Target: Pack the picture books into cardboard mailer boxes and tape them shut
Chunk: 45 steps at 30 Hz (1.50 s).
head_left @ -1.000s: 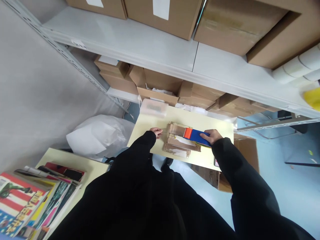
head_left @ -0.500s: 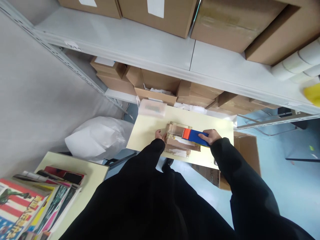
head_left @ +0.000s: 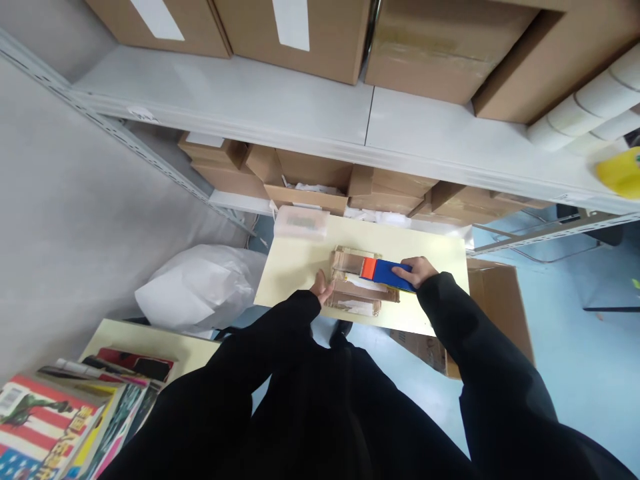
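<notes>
A small brown cardboard parcel (head_left: 355,293) crossed with clear tape lies on a pale yellow table (head_left: 300,260). My left hand (head_left: 321,288) rests against the parcel's left side, fingers together and mostly hidden by my sleeve. My right hand (head_left: 416,269) grips a blue and orange tape dispenser (head_left: 383,271) that lies across the top of the parcel, its orange end pointing left.
A translucent plastic box (head_left: 301,222) sits at the table's far left corner. Grey metal shelves (head_left: 280,107) with cardboard boxes stand behind. A white bag (head_left: 200,283) lies on the floor at left, an open carton (head_left: 500,300) at right. Magazines (head_left: 60,407) cover a second table at lower left.
My left hand slid from the parcel's far left corner down to its near left side. The right hand and dispenser stayed on top of the parcel. The camera shifted slightly.
</notes>
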Each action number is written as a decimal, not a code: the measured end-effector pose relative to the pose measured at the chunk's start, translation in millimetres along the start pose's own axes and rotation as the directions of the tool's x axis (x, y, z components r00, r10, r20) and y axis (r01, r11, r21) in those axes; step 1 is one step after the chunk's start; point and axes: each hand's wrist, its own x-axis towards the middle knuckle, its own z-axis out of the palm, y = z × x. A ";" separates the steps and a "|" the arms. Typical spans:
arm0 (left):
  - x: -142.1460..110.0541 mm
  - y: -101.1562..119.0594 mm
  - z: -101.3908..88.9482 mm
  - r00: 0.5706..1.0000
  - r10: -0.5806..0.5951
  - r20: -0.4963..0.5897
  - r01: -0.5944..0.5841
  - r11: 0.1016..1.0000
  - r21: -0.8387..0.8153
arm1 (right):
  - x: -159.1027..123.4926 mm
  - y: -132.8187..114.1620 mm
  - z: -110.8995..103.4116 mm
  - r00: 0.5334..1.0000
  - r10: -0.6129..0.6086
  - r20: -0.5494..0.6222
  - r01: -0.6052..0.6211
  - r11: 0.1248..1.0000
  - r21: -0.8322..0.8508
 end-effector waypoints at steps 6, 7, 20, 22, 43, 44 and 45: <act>25.8 39.3 -37.8 0.859 0.425 0.286 -0.511 0.668 0.541 | 1.7 4.6 2.8 1.000 -0.027 -0.005 0.027 1.000 0.010; 31.6 46.5 -37.0 0.837 0.428 0.341 -0.546 0.623 0.560 | 2.0 5.0 3.0 1.000 -0.028 -0.001 0.028 1.000 0.009; 49.0 53.5 -26.3 0.846 0.367 0.386 -0.523 0.435 0.733 | 0.4 1.9 -1.0 0.998 -0.056 0.030 0.057 0.998 -0.036; 47.3 52.2 -30.9 0.850 0.365 0.379 -0.513 0.417 0.750 | 2.5 -2.0 -1.6 0.996 -0.070 0.047 0.073 0.996 -0.051; 50.1 47.0 -65.1 0.901 0.254 0.351 -0.409 0.234 0.882 | -22.1 74.3 -26.1 0.988 -0.067 0.136 0.090 0.982 -0.164; 49.8 45.8 -69.0 0.904 0.246 0.350 -0.404 0.220 0.888 | -22.8 78.5 -25.0 0.989 -0.058 0.139 0.082 0.982 -0.173; 49.4 44.6 -72.9 0.906 0.239 0.349 -0.399 0.213 0.892 | -23.2 82.8 -24.0 0.989 -0.047 0.138 0.072 0.980 -0.183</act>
